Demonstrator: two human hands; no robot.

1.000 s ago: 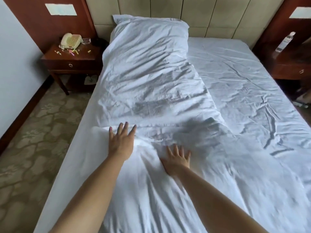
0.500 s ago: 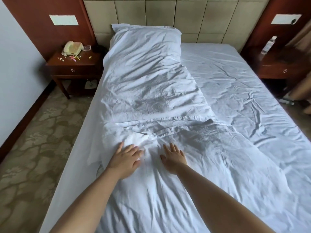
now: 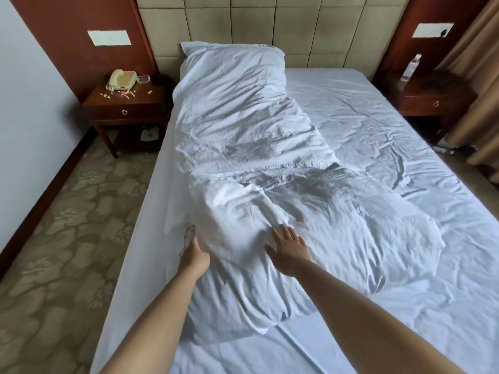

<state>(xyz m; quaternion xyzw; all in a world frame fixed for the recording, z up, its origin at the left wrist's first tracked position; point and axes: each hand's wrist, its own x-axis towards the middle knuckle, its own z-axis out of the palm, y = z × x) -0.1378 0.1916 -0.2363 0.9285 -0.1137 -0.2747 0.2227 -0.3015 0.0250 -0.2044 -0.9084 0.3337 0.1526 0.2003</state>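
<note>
**Rumpled white cover (image 3: 310,217) along the bed's left side**

It lies creased and bunched on the bed (image 3: 405,147), its near-left corner folded over. The right hand (image 3: 289,247) rests flat on it, fingers spread. The left hand (image 3: 195,256) meets the fold's edge, fingers hidden under cloth; I can't tell its grip.

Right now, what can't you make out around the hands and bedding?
Head view only.
Fingers of the left hand: under a fold of the duvet cover, so grip unclear.
The bits on the left nightstand: too small.
The bed, near end: cut off by bottom edge.
</note>
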